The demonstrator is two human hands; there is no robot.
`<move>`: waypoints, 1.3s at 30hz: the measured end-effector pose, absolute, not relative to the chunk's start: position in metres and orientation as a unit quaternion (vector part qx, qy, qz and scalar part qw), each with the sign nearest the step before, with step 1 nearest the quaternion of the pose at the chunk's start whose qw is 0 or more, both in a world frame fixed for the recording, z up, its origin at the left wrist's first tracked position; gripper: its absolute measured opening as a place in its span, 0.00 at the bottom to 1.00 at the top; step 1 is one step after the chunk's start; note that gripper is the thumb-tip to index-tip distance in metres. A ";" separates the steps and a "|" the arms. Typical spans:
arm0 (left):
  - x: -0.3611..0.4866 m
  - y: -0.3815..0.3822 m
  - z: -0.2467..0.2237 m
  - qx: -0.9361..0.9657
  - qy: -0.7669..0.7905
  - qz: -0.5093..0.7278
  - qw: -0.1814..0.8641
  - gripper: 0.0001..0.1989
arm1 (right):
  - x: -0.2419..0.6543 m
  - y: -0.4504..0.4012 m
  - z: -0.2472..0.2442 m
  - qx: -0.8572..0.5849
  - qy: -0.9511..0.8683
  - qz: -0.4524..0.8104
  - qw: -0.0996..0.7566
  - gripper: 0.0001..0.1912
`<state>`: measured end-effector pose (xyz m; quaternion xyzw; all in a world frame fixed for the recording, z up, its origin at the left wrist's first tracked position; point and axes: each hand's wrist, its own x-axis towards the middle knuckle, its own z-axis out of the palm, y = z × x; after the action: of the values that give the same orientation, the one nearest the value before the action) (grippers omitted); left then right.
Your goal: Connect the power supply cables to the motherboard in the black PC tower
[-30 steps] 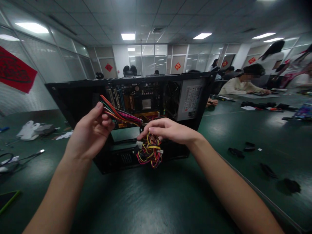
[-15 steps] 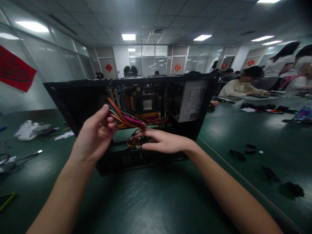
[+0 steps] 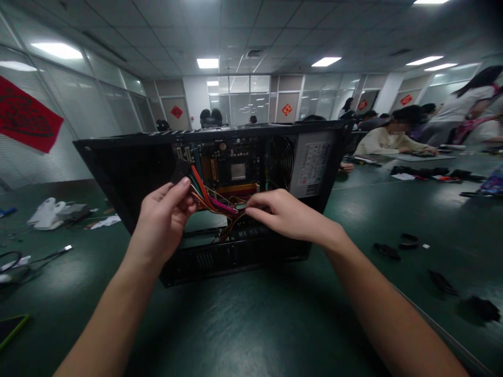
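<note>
A black computer case stands on the table with its open side facing me. Inside it sit a motherboard with a bare square processor and a silver power supply at the right, its fan grille beside it. My left hand is closed on a power cable, a multicoloured wire bundle, just below its black connector. Bent over the lower end of that bundle, my right hand is closed with thumb and fingers at the wires; its fingertips are partly hidden.
Black parts lie scattered on the green table at the right. To the left are a white plastic bag, a cable and a green-edged device. A person sits across at the far right.
My left hand has moved slightly right with the connector. My right hand has shifted up and right, its fingers going from outstretched to pinched at the wires.
</note>
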<state>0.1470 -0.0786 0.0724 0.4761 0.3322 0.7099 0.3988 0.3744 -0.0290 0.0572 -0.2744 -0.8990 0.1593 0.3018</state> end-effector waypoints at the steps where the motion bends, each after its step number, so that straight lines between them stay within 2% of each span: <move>1: 0.148 -0.081 0.073 0.485 0.334 0.711 0.384 0.10 | 0.376 -0.032 0.061 -0.264 -0.890 0.164 0.332 0.13; 4: 0.152 -0.089 0.073 0.521 0.343 0.707 0.335 0.08 | 0.377 -0.047 0.073 -0.207 -0.873 0.203 0.392 0.14; 8: 0.158 -0.107 0.075 0.607 0.380 0.630 0.300 0.07 | 0.375 -0.069 0.081 -0.150 -0.864 0.268 0.399 0.17; 12: 0.168 -0.127 0.077 0.674 0.406 0.528 0.319 0.18 | 0.378 -0.078 0.083 -0.153 -0.859 0.315 0.374 0.14; 18: 0.175 -0.129 0.075 0.699 0.391 0.507 0.319 0.20 | 0.380 -0.072 0.082 -0.161 -0.824 0.393 0.376 0.20; 25: 0.180 -0.125 0.072 0.731 0.396 0.520 0.195 0.24 | 0.371 -0.066 0.075 -0.144 -0.784 0.462 0.388 0.23; 33: 0.164 -0.116 0.090 0.834 0.387 0.390 0.050 0.32 | 0.368 -0.066 0.076 -0.141 -0.761 0.530 0.347 0.26; 39: 0.154 -0.115 0.085 0.858 0.379 0.347 0.002 0.30 | 0.365 -0.067 0.075 -0.139 -0.770 0.540 0.310 0.25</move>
<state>0.1544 -0.1150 0.0849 0.8577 0.3794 0.3469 0.0021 0.3645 -0.0670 0.0745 -0.1391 -0.7698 0.5401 0.3105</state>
